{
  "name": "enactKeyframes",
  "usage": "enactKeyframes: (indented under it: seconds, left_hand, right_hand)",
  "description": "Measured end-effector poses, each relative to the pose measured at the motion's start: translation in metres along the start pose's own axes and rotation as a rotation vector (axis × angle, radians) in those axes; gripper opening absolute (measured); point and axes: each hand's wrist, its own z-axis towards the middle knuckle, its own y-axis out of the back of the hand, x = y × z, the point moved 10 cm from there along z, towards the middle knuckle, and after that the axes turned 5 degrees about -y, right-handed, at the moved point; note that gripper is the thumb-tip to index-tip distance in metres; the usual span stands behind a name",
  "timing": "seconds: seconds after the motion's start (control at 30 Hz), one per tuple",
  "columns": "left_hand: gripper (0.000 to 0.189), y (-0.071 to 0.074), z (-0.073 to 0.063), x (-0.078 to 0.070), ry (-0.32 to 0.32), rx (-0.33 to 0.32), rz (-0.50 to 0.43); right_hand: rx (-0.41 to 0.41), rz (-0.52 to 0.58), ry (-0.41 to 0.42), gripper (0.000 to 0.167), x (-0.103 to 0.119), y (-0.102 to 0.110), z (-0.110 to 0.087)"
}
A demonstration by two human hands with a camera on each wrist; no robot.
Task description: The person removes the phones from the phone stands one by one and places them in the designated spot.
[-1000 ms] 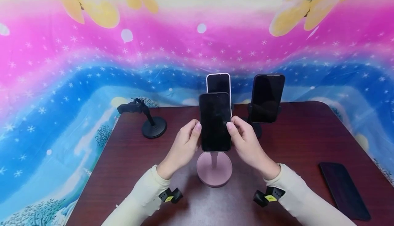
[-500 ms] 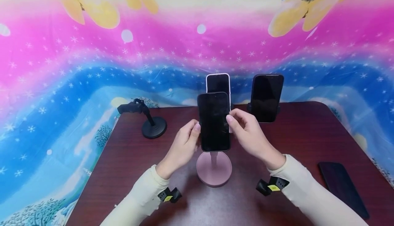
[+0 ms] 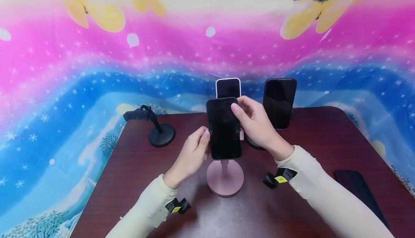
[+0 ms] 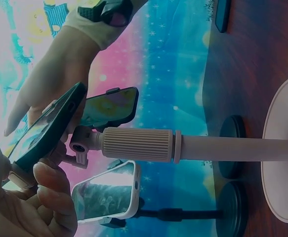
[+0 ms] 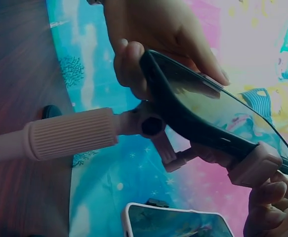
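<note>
Nearest, a dark reddish wood-grain worktop (image 3: pixel 129 173), glossy. On it a pink stand (image 3: pixel 225 177) with round base carries a black phone (image 3: pixel 224 128), upright, screen dark. Left hand (image 3: pixel 192 155): grip pinching the phone's left edge, fingers curled behind. Right hand (image 3: pixel 256 126): grip closed on the phone's upper right edge, thumb on the glass, fingers behind. Cream sleeves, a small black clip at each wrist. A dark phone (image 3: pixel 360 191) lies flat at the right edge. Farther back: an empty black stand (image 3: pixel 155 127) at left, a white-cased phone (image 3: pixel 228 88) and another black phone (image 3: pixel 279 102), both on stands. Behind, a pink-and-blue starry cloth backdrop (image 3: pixel 81 68) hangs as wall.
</note>
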Motion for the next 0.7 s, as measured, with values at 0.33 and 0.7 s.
enactKeyframes:
  seconds: [0.33, 0.7]
  left_hand:
    - [0.031, 0.0, 0.0, 0.001, 0.003, -0.004, 0.001]
    - [0.031, 0.0, 0.0, 0.001, 0.003, -0.013, 0.006]
  right_hand:
    - [0.07, 0.063, -0.054, 0.029, 0.0, -0.009, 0.013]
    - [0.106, 0.051, -0.072, 0.028, -0.001, -0.021, 0.018]
